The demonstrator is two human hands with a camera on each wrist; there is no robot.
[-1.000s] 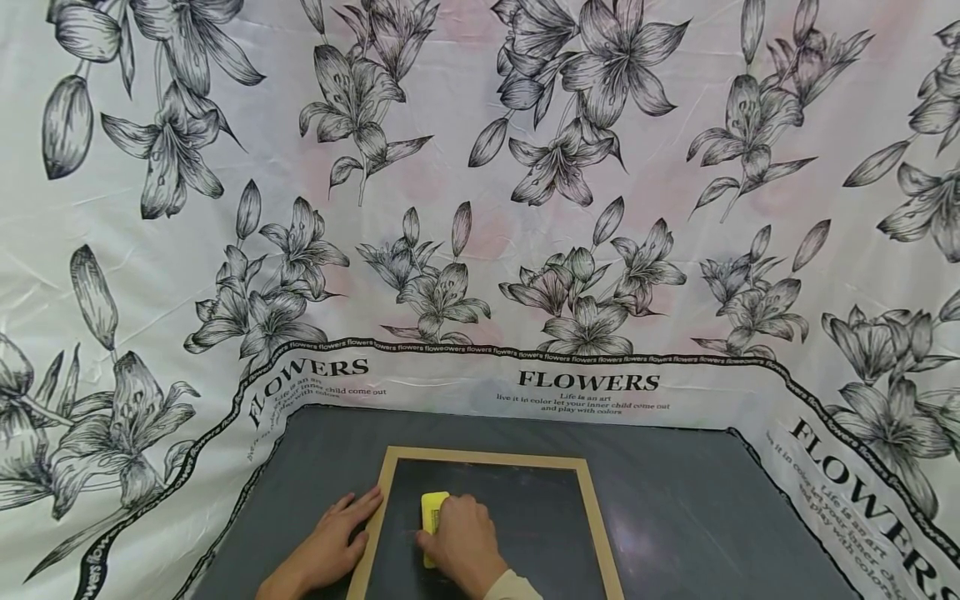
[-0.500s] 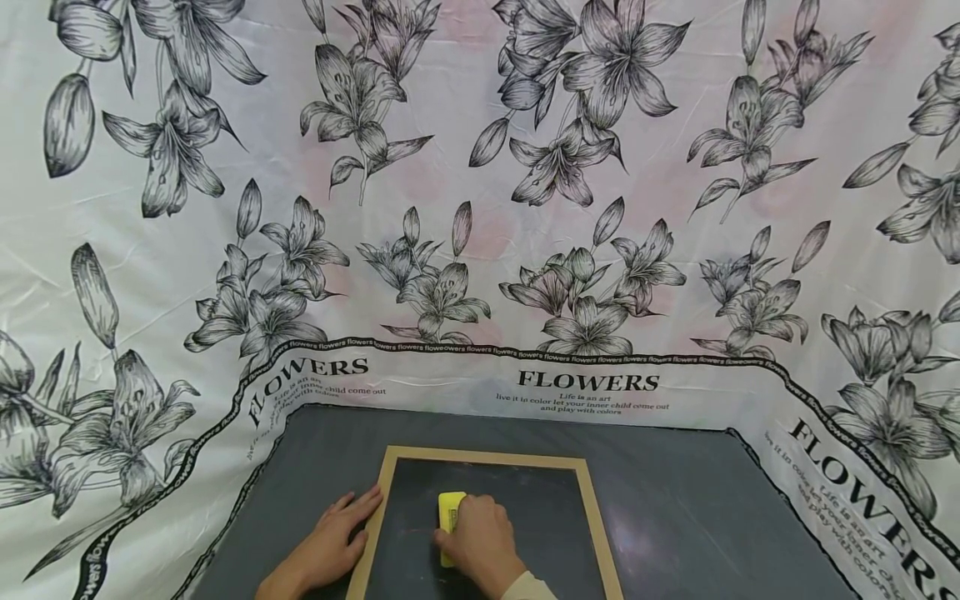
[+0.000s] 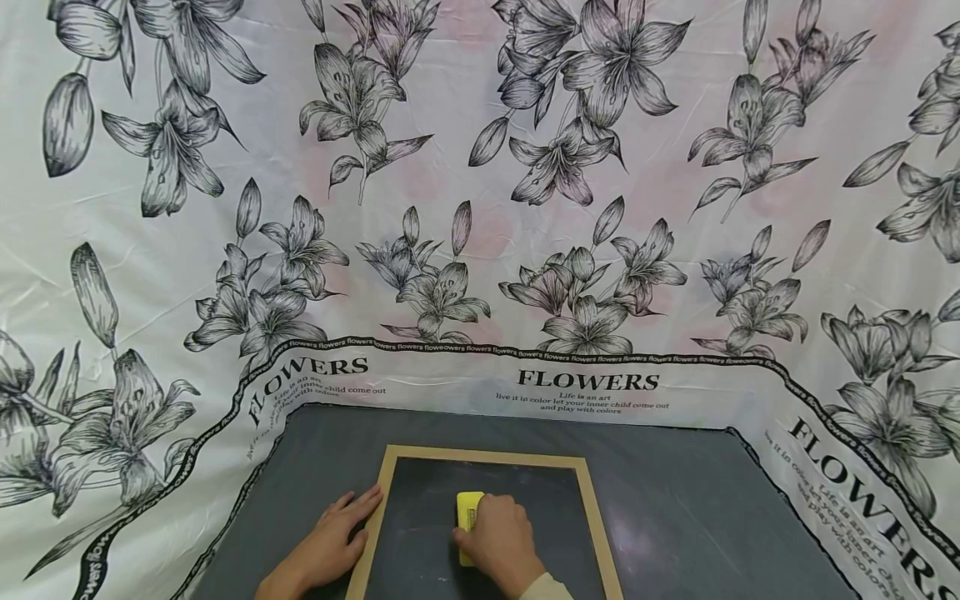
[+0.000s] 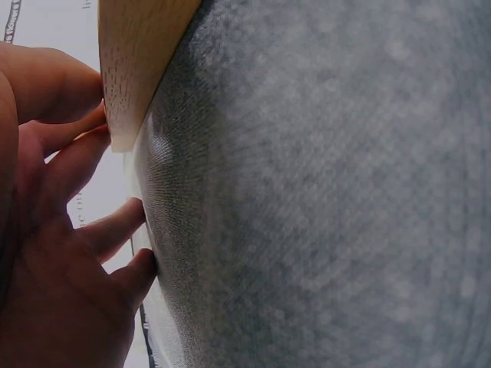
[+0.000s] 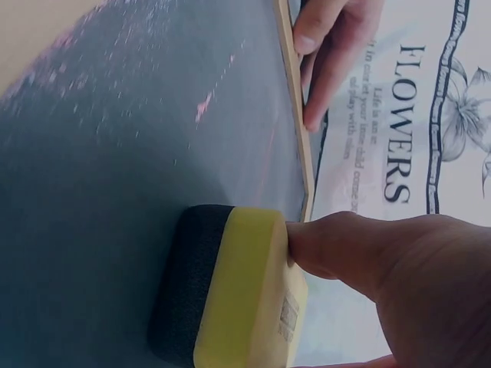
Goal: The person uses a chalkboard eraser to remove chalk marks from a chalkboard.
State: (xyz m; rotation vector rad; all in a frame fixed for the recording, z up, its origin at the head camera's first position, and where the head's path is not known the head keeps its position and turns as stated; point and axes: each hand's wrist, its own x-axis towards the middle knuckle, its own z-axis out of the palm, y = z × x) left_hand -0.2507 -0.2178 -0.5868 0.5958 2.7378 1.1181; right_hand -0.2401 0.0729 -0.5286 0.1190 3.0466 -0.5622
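A wood-framed blackboard (image 3: pixel 427 533) lies on the grey tabletop. My right hand (image 3: pixel 501 537) grips a yellow board eraser (image 3: pixel 468 510) near the middle of the board. In the right wrist view the eraser's black felt side (image 5: pixel 188 284) faces down against the board, and the thumb (image 5: pixel 330 241) presses its yellow back. My left hand (image 3: pixel 330 537) rests at the frame's left side, fingers extended. The left wrist view shows fingertips touching the wooden frame (image 4: pixel 134 69) and others on the tabletop.
Pinkish chalk marks and dust (image 5: pixel 203 107) lie on the board. A dark grey cloth (image 3: pixel 697 508) covers the table around it. Behind and at both sides hangs a white flower-printed sheet (image 3: pixel 450 183) with lettering.
My right hand has slid the eraser rightward across the board, from near the left side toward the middle. The left hand has stayed in place on the frame.
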